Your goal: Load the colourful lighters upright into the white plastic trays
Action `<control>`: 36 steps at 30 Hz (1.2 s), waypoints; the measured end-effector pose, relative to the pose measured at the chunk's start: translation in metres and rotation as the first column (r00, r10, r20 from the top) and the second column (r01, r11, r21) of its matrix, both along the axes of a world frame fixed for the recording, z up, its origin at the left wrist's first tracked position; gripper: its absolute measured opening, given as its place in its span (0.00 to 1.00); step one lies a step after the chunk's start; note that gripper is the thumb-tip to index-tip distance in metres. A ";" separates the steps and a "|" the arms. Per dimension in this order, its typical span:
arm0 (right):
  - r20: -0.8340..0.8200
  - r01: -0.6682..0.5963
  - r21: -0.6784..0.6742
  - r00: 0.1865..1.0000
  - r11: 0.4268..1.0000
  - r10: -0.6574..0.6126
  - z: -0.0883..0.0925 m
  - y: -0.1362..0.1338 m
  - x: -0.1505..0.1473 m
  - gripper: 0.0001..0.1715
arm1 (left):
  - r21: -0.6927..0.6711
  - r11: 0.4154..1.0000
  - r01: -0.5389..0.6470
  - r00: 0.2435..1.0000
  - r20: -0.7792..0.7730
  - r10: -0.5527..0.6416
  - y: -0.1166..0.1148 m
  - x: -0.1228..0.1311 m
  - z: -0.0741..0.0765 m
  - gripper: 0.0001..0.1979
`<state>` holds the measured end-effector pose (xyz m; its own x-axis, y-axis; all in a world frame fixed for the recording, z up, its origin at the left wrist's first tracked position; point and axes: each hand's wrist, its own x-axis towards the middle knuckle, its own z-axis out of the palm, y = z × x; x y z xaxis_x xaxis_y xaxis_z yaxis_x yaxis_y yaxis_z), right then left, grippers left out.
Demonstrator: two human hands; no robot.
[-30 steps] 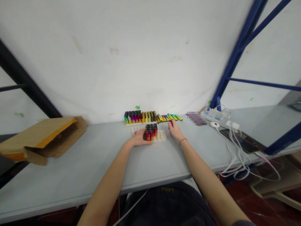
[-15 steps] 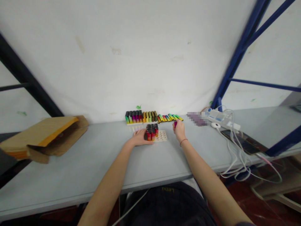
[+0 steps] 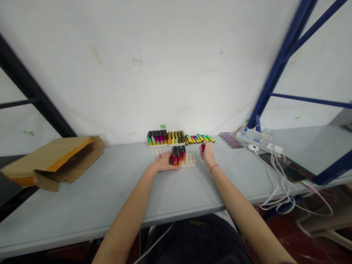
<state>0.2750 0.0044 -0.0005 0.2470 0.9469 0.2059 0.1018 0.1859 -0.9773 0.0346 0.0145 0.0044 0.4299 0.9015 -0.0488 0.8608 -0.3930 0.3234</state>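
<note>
R hand (image 3: 208,155) eased left, gripping purple ltr (image 3: 203,147) | axis ~vert | L hand (image 3: 164,161) loosely clasping upright red ltrs (image 3: 179,160)

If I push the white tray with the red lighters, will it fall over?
Probably not: the tray lies flat, so it should slide. It's likely heavier on its left, where the red lighters stand. They're tall, so might wobble.

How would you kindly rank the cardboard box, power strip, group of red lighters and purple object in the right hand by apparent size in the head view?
1. Cardboard box
2. Power strip
3. Red lighters, taken together
4. Purple object in the right hand, partly hidden
</note>
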 end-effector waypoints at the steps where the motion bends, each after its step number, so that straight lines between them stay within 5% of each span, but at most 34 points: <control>1: -0.082 0.028 -0.030 0.996 0.999 -0.031 0.002 -0.002 0.000 0.31 | 0.000 1.000 0.003 1.000 0.000 -0.003 0.000 0.000 0.000 0.47; 6: -0.285 0.099 -0.052 0.952 0.994 -0.110 0.012 -0.007 0.000 0.30 | -0.004 1.000 -0.003 1.000 -0.011 0.003 -0.002 0.001 0.003 0.47; 10: -0.289 -0.022 0.021 0.957 1.000 0.027 0.012 -0.006 -0.005 0.27 | -0.013 1.000 0.007 1.000 -0.003 -0.007 -0.001 0.000 0.002 0.47; 14: -0.195 -0.186 0.116 0.959 0.976 0.206 0.007 -0.007 -0.010 0.24 | -0.004 1.000 -0.002 1.000 -0.010 0.001 0.000 0.000 -0.001 0.47; 19: 0.113 -0.269 0.190 0.961 0.944 0.251 0.003 -0.009 -0.008 0.21 | 0.001 1.000 -0.001 1.000 -0.002 0.001 0.000 0.000 -0.002 0.48; 26: 0.218 -0.508 0.043 0.845 0.860 0.488 -0.003 -0.010 -0.010 0.25 | 0.007 1.000 -0.008 1.000 -0.004 0.008 -0.001 0.000 -0.001 0.48; 36: 0.373 -0.431 0.107 0.853 0.896 0.366 0.001 -0.019 -0.014 0.27 | 0.027 1.000 -0.010 1.000 0.002 0.010 -0.001 0.001 -0.002 0.46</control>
<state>0.2614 -0.0148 0.0004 -0.2586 0.8866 0.3835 0.2951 0.4505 -0.8426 0.0354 0.0136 0.0029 0.4209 0.9068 -0.0237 0.8641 -0.3929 0.3144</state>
